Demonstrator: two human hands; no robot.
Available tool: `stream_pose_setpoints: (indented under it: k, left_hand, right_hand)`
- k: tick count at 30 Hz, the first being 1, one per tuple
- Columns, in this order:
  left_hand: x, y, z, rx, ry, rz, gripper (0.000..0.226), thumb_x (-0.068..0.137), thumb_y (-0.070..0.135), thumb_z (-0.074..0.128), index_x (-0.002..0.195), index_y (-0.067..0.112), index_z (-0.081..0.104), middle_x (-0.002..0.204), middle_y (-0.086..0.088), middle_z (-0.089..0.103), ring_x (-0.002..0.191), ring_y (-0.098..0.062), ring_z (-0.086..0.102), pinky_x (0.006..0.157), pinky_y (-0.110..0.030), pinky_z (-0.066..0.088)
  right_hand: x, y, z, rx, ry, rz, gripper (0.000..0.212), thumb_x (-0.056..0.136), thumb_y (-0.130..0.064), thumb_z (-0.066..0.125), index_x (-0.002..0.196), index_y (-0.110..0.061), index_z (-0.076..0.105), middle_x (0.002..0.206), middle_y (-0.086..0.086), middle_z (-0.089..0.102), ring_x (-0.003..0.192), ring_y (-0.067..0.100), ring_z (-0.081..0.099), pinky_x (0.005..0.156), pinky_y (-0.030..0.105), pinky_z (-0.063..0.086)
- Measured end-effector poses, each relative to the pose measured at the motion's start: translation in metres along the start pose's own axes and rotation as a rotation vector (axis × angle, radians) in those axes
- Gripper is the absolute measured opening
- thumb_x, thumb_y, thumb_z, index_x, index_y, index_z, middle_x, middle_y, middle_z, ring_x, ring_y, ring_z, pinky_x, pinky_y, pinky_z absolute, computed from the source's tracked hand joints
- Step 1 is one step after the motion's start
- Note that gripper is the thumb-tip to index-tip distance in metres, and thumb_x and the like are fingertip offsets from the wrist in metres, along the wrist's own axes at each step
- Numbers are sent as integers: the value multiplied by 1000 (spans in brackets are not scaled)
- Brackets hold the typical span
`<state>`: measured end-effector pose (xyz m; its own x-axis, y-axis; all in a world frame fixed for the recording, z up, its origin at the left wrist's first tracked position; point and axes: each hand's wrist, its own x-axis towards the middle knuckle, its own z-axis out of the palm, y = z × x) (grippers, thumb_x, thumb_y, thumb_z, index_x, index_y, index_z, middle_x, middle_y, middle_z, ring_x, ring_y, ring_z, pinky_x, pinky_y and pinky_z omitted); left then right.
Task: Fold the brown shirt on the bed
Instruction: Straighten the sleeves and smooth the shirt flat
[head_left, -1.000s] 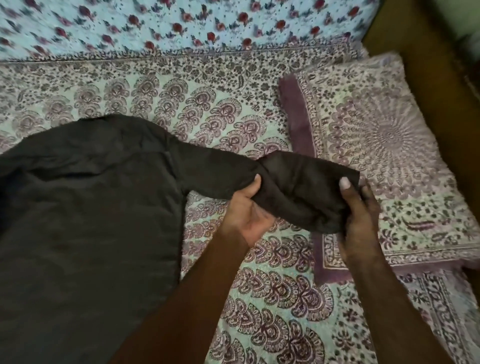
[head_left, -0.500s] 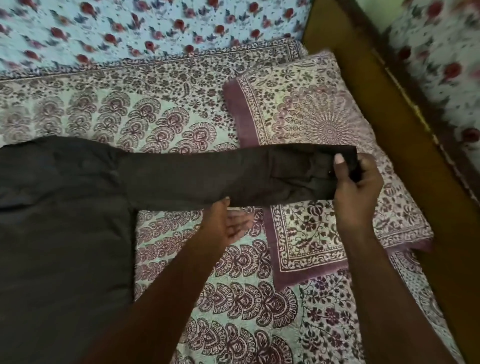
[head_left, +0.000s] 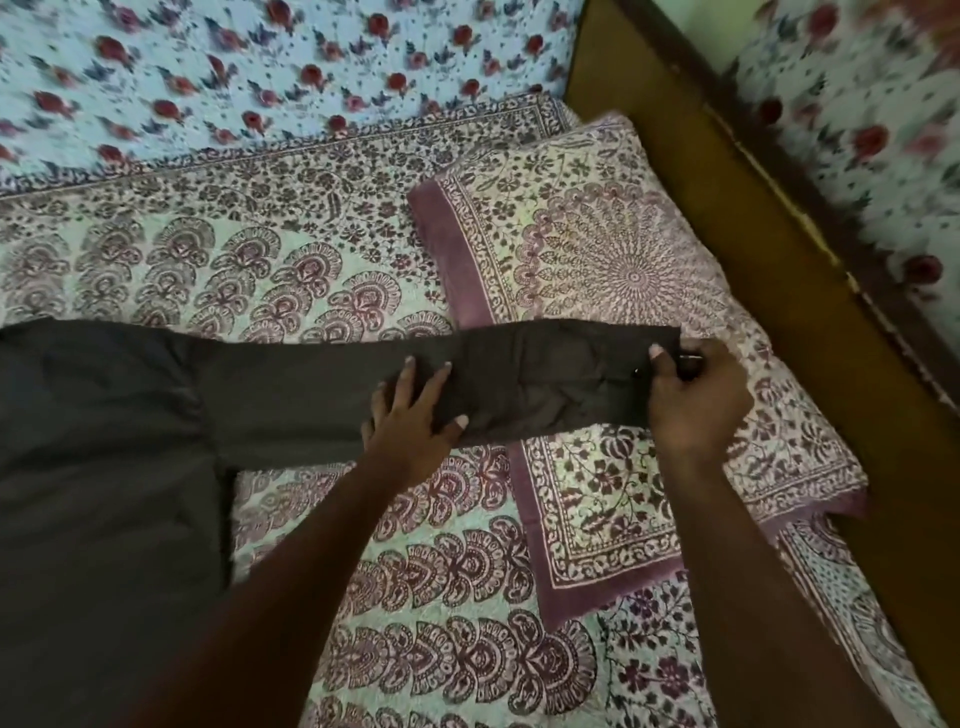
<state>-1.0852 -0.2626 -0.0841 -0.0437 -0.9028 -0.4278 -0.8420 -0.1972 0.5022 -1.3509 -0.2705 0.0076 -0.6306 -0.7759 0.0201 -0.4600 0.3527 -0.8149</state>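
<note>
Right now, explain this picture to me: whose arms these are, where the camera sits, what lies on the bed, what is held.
No machine here: both arms are a person's, and the one camera sits on their head, looking forward and down. A brown shirt lies flat on the patterned bedsheet, its sleeve stretched rightward over a pillow. The left hand presses flat on the sleeve's middle, fingers straight. The right hand pinches the sleeve's far end. A wooden bed frame runs along the right.

Head-worn view, close, steeply down over bed (head_left: 441, 623)
</note>
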Motion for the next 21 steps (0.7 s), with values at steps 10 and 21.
stream_pose_setpoints:
  k: [10,21]
  left_hand:
    - [11,-11,18,-133,27,9,78,96,66,50,160,50,10,174,6,3,158,-37,3,123,-65,13]
    - [-40,-104,-52,71,415,-65,62,92,21,64,149,16,44,152,-11,47,140,-36,43,110,-59,41]
  right_hand:
    - [-30,15,25,-739,-368,-859,33,97,-35,61,122,-16,67,132,16,57,120,35,53,94,51,48]
    - [-140,-50,151,-775,-711,-880,63,94,-29,61,151,-10,43,159,17,37,146,39,32,115,56,31]
